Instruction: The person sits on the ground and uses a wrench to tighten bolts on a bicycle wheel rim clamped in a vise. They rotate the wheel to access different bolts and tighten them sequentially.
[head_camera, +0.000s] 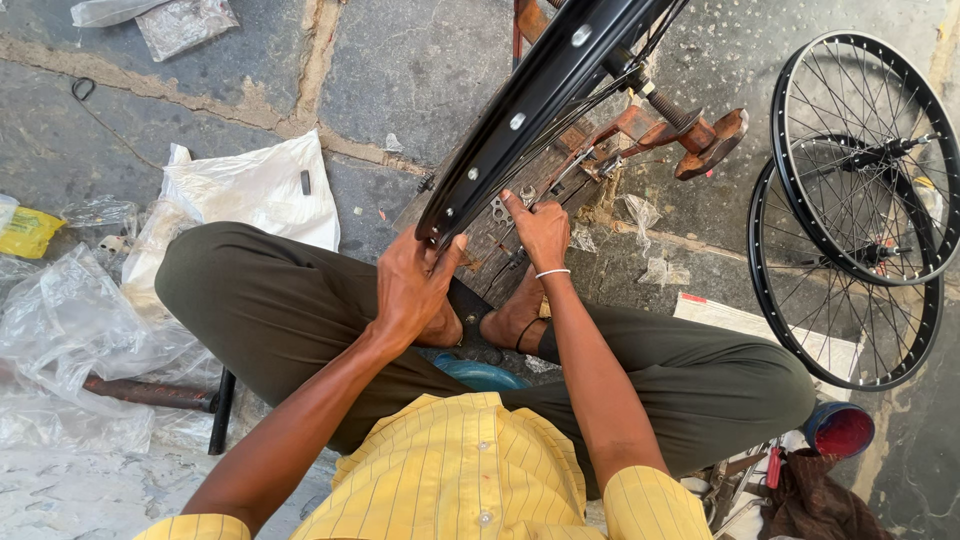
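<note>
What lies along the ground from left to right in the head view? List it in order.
Yellow packet → clear plastic wrap → white plastic bag → left hand on the black rim → right hand → two spoked wheels.

Both bare forearms reach forward from yellow sleeves. The left hand (415, 285) curls with its fingers (440, 252) clamped; the right hand (541, 232) extends its fingers pinched.

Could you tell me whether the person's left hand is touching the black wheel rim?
Touching. The head view shows the left hand with its fingers wrapped over the lower edge of the black wheel rim.
</note>
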